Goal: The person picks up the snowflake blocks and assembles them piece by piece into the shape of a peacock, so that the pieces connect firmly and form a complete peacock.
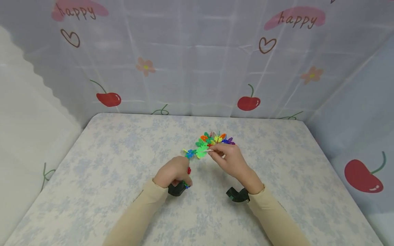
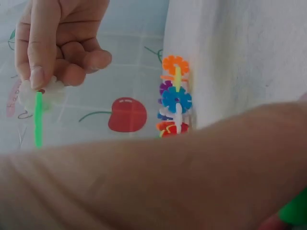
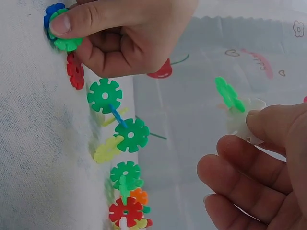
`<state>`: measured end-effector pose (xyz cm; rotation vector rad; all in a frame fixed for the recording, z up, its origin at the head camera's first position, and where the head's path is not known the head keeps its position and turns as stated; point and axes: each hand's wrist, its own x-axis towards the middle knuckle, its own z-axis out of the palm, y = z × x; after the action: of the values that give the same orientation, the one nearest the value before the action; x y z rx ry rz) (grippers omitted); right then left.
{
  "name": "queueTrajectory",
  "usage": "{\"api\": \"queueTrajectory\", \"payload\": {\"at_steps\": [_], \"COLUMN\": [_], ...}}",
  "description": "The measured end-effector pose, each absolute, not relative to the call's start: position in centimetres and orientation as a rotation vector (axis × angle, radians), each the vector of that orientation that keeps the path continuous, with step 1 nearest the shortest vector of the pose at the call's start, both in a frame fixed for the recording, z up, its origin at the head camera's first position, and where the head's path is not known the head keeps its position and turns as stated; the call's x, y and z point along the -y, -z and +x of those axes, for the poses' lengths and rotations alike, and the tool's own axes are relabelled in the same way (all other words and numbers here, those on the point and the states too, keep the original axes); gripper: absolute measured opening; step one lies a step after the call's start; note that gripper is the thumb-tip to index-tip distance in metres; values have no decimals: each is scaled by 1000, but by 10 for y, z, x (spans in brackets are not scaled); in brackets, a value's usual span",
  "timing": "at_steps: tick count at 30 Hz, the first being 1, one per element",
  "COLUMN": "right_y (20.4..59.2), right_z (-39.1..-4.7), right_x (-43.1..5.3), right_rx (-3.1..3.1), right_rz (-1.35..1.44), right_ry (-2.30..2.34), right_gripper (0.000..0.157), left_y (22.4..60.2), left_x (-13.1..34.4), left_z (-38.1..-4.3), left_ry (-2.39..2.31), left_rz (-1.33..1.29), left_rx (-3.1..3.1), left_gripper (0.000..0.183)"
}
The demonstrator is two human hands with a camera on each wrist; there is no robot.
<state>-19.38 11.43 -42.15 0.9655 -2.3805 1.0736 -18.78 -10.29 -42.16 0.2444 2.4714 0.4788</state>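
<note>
My right hand (image 1: 229, 159) pinches a white notched plastic disc (image 3: 240, 127) between thumb and fingers. A bright green disc (image 3: 229, 95) is slotted into that white one and stands crosswise to it. To the left, my left hand (image 1: 175, 171) pinches a green disc (image 3: 68, 44) together with a blue disc (image 3: 48, 20), thumb on top. A red disc (image 3: 75, 72) shows just past its fingers. In the left wrist view, the left hand's own fingers are mostly hidden behind the skin in front.
Beyond the hands, a row of interlocked colored discs (image 1: 217, 138) lies on the patterned tablecloth (image 1: 107, 164). Its pieces include a dark green disc (image 3: 104, 96), a yellow disc (image 3: 108, 149) and a blue disc (image 2: 176, 99). A printed curtain (image 1: 191, 61) hangs behind the table.
</note>
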Motion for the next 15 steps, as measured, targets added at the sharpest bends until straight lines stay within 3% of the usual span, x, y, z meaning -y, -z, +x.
{"api": "queueTrajectory", "payload": {"at_steps": [5,9,12,15], "right_y": [422,420,418,417], "right_z": [-193,-193,-194,-195], "right_x": [-116,-117,-118,-117], "right_rx": [2422,2424,2371,2294], "right_rz": [901,833,822,822], "right_ry": [-1085,-1118,-1163,-1187], "right_gripper": [8,9,10,11], "left_y": [420,416,410,403], "left_x": [103,109,114,115], "left_z": [-188,-192,-196,-199], "left_ry": [-546,-706,-1004,-1448], "left_rz": [361,515,528,406], "left_rx": [-2421,-2411,-2461,-2384], "left_gripper": [50,35,14,19]}}
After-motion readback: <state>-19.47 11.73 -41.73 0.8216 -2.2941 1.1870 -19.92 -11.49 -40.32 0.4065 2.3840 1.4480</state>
